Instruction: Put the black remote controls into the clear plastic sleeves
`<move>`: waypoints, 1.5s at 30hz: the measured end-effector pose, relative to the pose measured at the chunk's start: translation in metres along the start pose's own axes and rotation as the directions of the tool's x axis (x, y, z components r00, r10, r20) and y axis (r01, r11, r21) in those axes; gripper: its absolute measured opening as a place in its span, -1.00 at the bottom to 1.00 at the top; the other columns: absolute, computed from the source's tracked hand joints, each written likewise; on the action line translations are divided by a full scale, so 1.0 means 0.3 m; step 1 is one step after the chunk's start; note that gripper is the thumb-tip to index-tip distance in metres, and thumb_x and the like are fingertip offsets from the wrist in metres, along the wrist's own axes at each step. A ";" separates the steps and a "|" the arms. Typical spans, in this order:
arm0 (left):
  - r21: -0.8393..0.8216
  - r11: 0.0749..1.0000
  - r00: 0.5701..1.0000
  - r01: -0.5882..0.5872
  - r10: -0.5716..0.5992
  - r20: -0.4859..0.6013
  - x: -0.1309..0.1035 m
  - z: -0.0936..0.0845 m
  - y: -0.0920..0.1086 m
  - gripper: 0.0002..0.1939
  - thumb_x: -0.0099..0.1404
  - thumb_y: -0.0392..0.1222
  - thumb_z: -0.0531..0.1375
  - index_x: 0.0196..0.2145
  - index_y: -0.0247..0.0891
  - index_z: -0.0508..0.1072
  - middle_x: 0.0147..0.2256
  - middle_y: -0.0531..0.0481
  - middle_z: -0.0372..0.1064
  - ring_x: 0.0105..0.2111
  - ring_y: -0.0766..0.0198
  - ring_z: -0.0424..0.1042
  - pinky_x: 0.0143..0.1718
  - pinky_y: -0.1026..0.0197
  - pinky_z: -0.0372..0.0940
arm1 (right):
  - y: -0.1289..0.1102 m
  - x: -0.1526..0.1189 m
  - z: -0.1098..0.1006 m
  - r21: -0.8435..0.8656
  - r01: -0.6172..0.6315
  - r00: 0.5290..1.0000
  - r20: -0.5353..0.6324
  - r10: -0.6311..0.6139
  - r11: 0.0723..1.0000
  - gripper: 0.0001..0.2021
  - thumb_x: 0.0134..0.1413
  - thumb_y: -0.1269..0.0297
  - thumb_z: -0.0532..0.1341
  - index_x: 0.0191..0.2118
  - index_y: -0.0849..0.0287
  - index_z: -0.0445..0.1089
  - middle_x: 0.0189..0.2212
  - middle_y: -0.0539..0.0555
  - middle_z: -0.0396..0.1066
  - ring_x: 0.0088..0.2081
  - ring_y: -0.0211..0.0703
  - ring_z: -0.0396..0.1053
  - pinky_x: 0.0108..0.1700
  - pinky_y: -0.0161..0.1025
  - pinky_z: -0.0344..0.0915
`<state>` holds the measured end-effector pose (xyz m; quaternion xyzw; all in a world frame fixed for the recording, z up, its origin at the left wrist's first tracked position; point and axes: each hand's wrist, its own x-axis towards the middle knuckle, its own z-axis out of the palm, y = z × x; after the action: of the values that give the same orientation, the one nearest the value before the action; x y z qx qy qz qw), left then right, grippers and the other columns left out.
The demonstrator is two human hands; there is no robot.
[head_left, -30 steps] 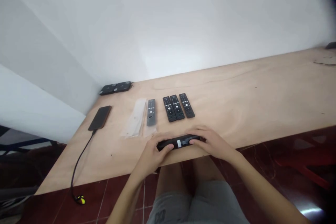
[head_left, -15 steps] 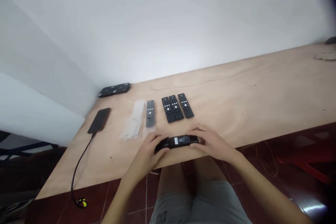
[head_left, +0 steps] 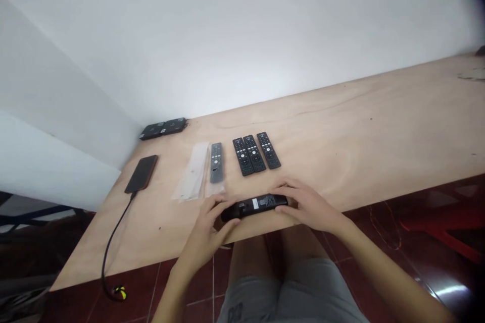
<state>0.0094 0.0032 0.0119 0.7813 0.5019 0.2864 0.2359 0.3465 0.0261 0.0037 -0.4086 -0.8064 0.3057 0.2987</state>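
Observation:
Near the table's front edge a black remote control (head_left: 252,206) lies back side up, with a white label on its back. My left hand (head_left: 210,224) is around its left end, fingers on the far side and thumb on the near side. The right end is gripped by my right hand (head_left: 305,205) between fingers and thumb. Beyond my hands, three black remotes lie face up: a left one (head_left: 242,156), a middle one (head_left: 254,153) and a right one (head_left: 269,150). Another remote in clear plastic (head_left: 216,162) lies left of them, beside flat plastic sleeves (head_left: 194,171).
A phone (head_left: 141,174) with a black cable (head_left: 109,242) hanging off the edge lies at left on the wooden table (head_left: 341,146). Two black boxes (head_left: 163,127) sit at the back left corner by the wall. Under the table's right side is a red stool (head_left: 441,232).
The left fingers and thumb have shifted slightly left, exposing more of the remote's left end. The right hand keeps its grip.

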 end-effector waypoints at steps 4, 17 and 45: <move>0.026 0.999 1.000 -0.028 0.028 -0.006 0.037 0.037 0.023 -0.65 0.42 -0.13 0.40 0.14 -0.02 0.59 0.11 -0.12 0.48 0.17 -0.05 0.47 0.23 -0.14 0.42 | 0.004 0.000 0.003 0.000 0.013 1.000 -0.005 -0.013 1.000 -0.59 0.40 0.22 0.38 0.30 -0.06 0.52 0.22 0.15 0.47 0.22 0.14 0.46 0.30 0.08 0.43; -0.089 0.996 1.000 -0.008 0.006 -0.026 0.060 0.070 0.043 -0.71 0.40 -0.14 0.41 0.06 -0.08 0.63 0.09 -0.13 0.52 0.12 -0.02 0.51 0.21 -0.15 0.43 | -0.002 0.002 0.005 0.010 0.027 0.999 0.038 -0.027 1.000 -0.62 0.48 0.17 0.29 0.32 -0.06 0.51 0.21 0.16 0.47 0.23 0.13 0.44 0.31 0.08 0.42; 0.090 0.996 0.955 -0.001 0.027 -0.294 -0.019 -0.028 0.025 -0.84 0.50 -0.19 0.22 -0.08 -0.15 0.61 -0.23 -0.03 0.59 -0.24 0.14 0.56 -0.14 0.12 0.45 | 0.014 -0.007 -0.008 -0.014 -0.032 0.986 -0.164 0.030 0.999 -0.64 0.30 0.17 0.41 0.17 0.00 0.56 0.12 0.18 0.57 0.15 0.24 0.51 0.24 0.22 0.46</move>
<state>0.0068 -0.0042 0.0216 0.7431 0.5383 0.3786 0.1214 0.3512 0.0270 0.0018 -0.4472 -0.7753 0.2692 0.3556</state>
